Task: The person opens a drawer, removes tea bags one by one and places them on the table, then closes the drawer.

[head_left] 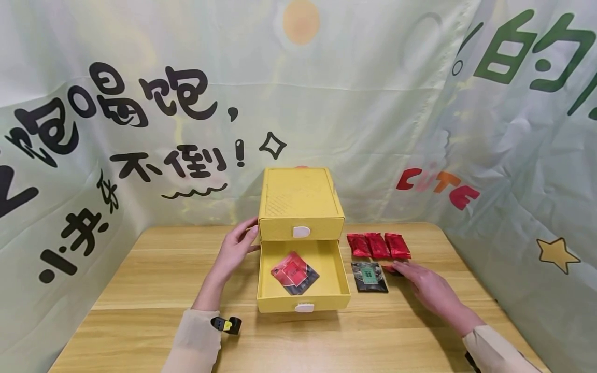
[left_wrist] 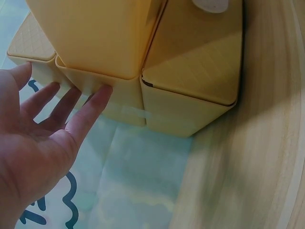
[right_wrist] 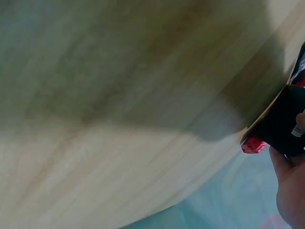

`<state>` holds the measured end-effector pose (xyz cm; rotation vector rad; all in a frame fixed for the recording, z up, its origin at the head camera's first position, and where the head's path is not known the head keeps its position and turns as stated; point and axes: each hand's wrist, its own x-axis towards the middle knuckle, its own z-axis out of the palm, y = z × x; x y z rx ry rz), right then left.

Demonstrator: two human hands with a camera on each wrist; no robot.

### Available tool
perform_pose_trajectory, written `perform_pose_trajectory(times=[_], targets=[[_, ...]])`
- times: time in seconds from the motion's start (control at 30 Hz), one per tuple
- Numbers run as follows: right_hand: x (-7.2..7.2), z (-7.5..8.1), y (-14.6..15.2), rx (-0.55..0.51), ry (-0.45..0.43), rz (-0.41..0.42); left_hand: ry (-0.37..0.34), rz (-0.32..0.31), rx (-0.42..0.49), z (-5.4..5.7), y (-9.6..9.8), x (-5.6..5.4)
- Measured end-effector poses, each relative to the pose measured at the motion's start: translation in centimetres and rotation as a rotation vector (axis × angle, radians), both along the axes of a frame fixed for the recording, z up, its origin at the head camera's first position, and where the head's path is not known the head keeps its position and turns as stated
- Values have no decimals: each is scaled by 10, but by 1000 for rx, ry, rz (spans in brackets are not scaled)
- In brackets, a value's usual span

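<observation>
A yellow two-drawer box stands on the table with its lower drawer pulled out. Inside that drawer lies a red-and-black square sachet. My left hand rests its spread fingertips against the box's left side, as the left wrist view also shows. To the right of the box, my right hand pinches a dark flat sachet; in the head view the fingers cover most of it, leaving a small reddish corner. Close beside it lies a black sachet with a green label.
Behind the sachets, three shiny red packets lie in a row right of the box. The wooden table meets a printed cloth backdrop at the back and both sides.
</observation>
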<state>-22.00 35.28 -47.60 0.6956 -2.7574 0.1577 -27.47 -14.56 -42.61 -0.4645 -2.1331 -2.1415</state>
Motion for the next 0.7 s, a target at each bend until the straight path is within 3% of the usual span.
perform_pose_trajectory(times=[0.37,0.7], targets=[[-3,-10,5,-10,-33,66,-5,3,-2,0,0,0],[-1,-12,4,-15,-171,37,3,3,-8,-1,0,-1]])
